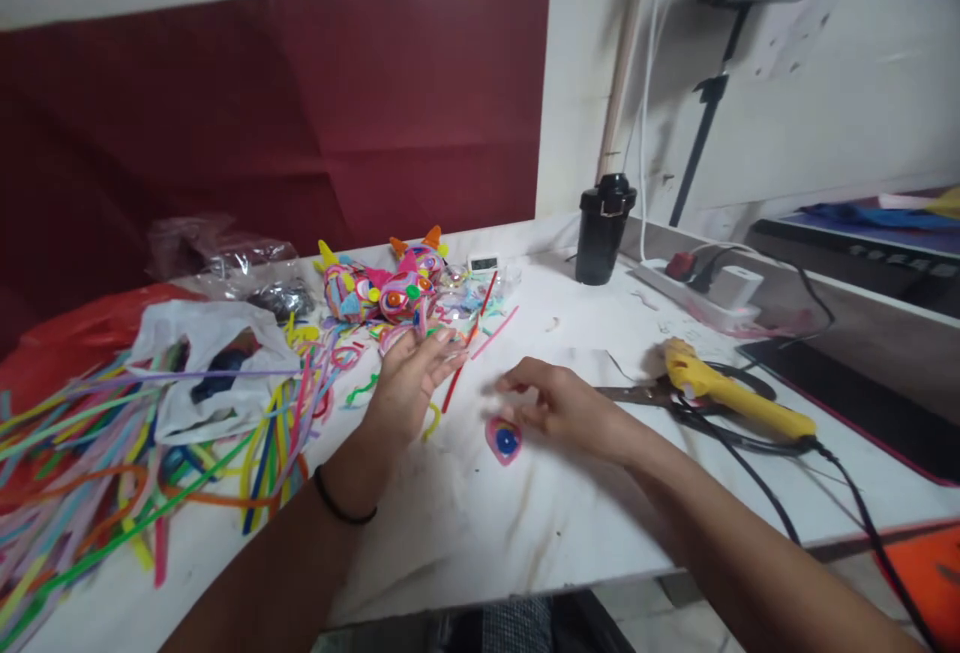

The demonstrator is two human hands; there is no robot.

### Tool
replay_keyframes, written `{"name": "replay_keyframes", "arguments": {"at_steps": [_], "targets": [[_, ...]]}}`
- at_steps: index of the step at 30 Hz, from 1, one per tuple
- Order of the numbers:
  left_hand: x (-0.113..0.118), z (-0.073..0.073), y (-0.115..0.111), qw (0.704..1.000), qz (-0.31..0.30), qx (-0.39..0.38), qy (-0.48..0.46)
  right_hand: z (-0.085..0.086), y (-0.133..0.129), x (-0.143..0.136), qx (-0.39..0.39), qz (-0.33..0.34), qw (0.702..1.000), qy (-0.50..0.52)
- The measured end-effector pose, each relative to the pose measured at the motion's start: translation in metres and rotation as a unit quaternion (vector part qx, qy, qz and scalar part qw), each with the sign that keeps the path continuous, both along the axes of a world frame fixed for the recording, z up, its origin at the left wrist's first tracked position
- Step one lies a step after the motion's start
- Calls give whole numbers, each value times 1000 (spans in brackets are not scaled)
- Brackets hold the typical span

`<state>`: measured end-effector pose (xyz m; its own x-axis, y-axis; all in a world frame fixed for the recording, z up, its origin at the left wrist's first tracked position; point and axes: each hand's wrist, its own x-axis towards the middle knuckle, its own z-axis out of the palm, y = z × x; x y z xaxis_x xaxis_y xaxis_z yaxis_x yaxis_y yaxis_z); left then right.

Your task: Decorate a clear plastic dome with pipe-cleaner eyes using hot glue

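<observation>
My left hand [409,383] is raised over the middle of the table, its thumb and fingers drawn together. Colourful craft pieces lie right behind the fingertips, so what they hold is hard to make out. To its right, my right hand [562,401] hovers with fingers bent and apart, slightly blurred, nothing visible between them. Just below those fingers lies a pink teardrop-shaped eye piece [504,441] with a blue centre. Red pipe cleaners [454,388] lie between the hands. Behind the left hand sit colourful animal-like figures [401,295] with orange and yellow pointed ears.
Loose pipe cleaners [97,513] and a white plastic bag [217,358] cover the left side. At right lie a yellow glue gun [739,403] with its cord, scissors [637,394] and a black mat [862,413]. A black cup [604,233] and power strip [697,298] stand farther back.
</observation>
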<state>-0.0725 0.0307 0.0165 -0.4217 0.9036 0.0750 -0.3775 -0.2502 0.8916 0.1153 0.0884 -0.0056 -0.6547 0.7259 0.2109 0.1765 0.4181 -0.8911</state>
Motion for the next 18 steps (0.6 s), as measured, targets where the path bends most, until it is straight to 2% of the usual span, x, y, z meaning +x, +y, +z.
{"name": "replay_keyframes", "arguments": {"at_steps": [2, 5, 8, 13, 16, 18], "targets": [[-1, -4, 1, 1000, 8, 1, 6, -1, -8, 3, 62, 16, 995, -82], [1, -7, 1, 999, 17, 1, 31, -2, -14, 1, 154, 41, 968, -192], [6, -10, 1, 997, 38, -1, 61, -3, -15, -2, 163, 56, 964, -204], [6, -18, 6, 991, 89, 12, 102, -10, -15, -1, 74, 37, 988, -130], [4, -24, 7, 987, 106, 27, 115, -17, -15, 0, 4, 76, 990, -121], [2, -28, 8, 988, 113, 34, 96, -19, -14, 0, -84, 111, 988, -70]]}}
